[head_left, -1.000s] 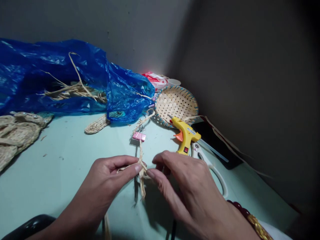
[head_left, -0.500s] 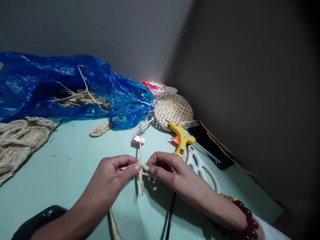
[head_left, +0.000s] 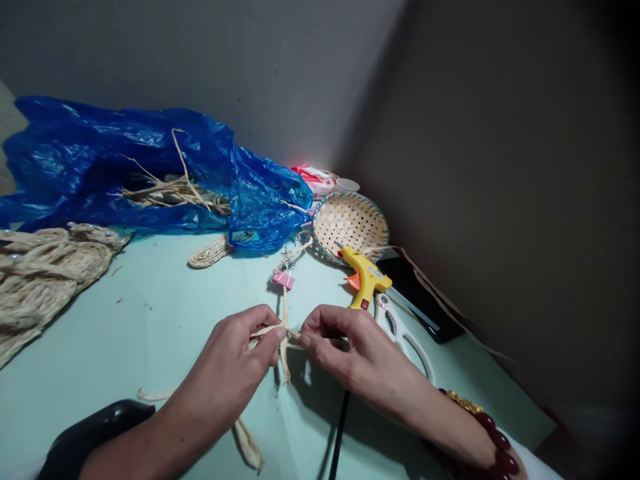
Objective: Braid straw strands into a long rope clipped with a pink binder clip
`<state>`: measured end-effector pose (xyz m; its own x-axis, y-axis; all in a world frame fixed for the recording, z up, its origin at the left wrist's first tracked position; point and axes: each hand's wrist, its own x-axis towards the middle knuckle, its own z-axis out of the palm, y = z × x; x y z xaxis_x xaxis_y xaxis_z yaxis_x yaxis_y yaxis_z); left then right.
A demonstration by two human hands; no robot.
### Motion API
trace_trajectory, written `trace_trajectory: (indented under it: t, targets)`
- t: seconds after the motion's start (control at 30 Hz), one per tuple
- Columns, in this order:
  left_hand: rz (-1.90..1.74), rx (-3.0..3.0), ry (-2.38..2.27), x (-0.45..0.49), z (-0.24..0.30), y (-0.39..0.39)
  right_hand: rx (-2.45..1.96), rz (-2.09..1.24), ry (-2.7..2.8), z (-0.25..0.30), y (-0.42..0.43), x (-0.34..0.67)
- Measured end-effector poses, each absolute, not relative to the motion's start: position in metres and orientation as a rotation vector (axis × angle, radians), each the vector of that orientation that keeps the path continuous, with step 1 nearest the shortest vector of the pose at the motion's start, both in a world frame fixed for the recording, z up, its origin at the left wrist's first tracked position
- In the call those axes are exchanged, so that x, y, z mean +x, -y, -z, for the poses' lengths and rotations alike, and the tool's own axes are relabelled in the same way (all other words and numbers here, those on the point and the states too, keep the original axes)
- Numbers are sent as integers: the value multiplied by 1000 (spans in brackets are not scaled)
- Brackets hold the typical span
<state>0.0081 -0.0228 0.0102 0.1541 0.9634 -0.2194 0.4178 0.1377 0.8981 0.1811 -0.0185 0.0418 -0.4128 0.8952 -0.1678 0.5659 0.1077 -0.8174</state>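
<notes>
My left hand [head_left: 239,357] and my right hand [head_left: 345,347] meet over a pale green table [head_left: 150,320], each pinching a thin straw strand [head_left: 284,337] where strands cross. The strands run away from me to a pink binder clip [head_left: 284,279] and hang down towards me below my fingers. My left hand's fingers are closed on the left end, my right hand's thumb and forefinger on the right end. A dark red bead bracelet [head_left: 493,433] sits on my right wrist.
A yellow glue gun [head_left: 366,280] and white-handled scissors [head_left: 407,330] lie just right of my hands, its black cord [head_left: 339,433] running towards me. A woven basket [head_left: 351,221], a blue plastic bag [head_left: 140,173] with straw, and braided straw work [head_left: 45,273] stand behind and left.
My right hand has drawn in from a flatter reach to a tight pinch on the strand. Both hands stay at the crossing, while the view shifted slightly.
</notes>
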Motion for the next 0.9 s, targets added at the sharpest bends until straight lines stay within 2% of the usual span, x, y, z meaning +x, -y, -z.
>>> trace_trajectory:
  t: [0.2, 0.43, 0.6, 0.8, 0.9]
  targets:
    - [-643, 1556, -1388, 4, -12, 19, -1436, -1364, 2051, -44, 13, 187]
    - [-625, 1676, -1443, 3, -14, 18, -1281, -1668, 1813, -44, 6, 190]
    - [-664, 1610, -1445, 4, -11, 21, -1215, -1709, 1706, -36, 13, 183]
    - [-704, 1534, -1401, 4, -8, 22, -1190, -1607, 1682, -28, 19, 176]
    - [-716, 1515, -1380, 4, -9, 22, -1094, -1838, 1512, -26, 15, 180]
